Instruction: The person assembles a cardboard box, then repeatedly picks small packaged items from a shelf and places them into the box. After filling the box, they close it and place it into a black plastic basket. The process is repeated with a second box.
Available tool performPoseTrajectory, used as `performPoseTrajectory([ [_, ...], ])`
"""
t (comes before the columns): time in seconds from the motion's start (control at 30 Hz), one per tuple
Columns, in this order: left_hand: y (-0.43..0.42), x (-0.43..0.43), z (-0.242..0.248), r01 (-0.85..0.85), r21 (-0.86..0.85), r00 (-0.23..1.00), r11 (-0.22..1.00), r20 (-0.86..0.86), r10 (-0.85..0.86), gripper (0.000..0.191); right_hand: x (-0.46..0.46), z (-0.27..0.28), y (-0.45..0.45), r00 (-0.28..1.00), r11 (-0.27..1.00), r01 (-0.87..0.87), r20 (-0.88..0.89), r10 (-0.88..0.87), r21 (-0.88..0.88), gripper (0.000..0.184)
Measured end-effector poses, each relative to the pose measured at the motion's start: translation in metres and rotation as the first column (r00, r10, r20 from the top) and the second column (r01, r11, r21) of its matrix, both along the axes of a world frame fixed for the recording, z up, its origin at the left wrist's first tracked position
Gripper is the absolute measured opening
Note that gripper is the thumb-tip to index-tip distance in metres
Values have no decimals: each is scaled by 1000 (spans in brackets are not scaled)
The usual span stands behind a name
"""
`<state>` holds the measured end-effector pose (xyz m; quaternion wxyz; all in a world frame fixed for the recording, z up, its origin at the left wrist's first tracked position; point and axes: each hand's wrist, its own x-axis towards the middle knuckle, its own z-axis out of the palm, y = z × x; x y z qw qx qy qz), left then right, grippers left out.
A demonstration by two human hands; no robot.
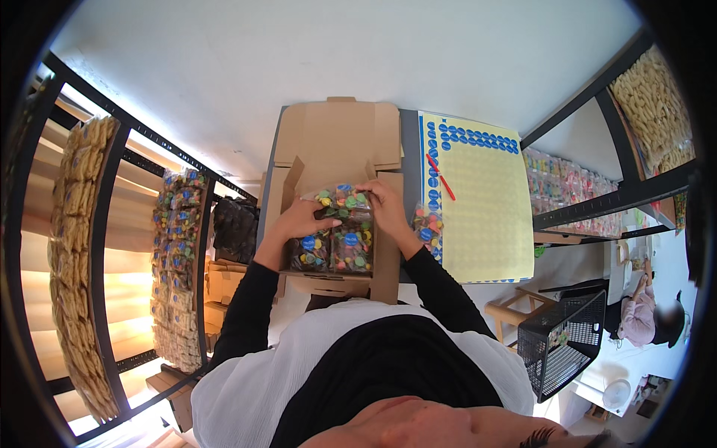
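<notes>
An open cardboard box (340,140) lies before me with its lid folded back. Clear bags of colourful sweets fill its front part, among them a left bag (309,259) and a right bag (352,259), each with a round blue sticker. Behind these two, another bag of sweets (344,199) is held between my hands. My left hand (302,219) is at its left end, thumb stretched across the bags. The fingers of my right hand (386,207) pinch its upper right corner. What lies under the upper bag is hidden.
Right of the box, a yellow sticker sheet (487,207) bears a red pen (441,178) and one more bag of sweets (428,227). Shelves of bagged goods (176,252) flank both sides. A black plastic crate (560,347) stands at lower right, near a seated person (638,319).
</notes>
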<state>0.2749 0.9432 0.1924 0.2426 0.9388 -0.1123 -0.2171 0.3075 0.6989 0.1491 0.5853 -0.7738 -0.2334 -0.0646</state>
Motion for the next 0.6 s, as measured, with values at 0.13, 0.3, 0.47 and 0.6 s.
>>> performPoseTrajectory([
  [0.13, 24, -12, 21, -109, -334, 993, 936, 13, 120, 37, -2, 5, -5, 996, 972, 3, 83, 17, -235, 23],
  [0.3, 59, 8, 11, -284, -478, 836, 831, 301, 458, 38, 2, 13, -10, 989, 917, -45, 113, 97, -396, 24],
  [0.47, 69, 27, -46, -334, -557, 852, 760, 167, 497, 44, 2, 9, -9, 999, 992, -48, -12, 47, -119, 23],
  [0.6, 64, 23, -59, -496, -576, 843, 649, -143, 518, 48, -3, -5, -1, 914, 906, 406, 35, -405, -117, 24],
])
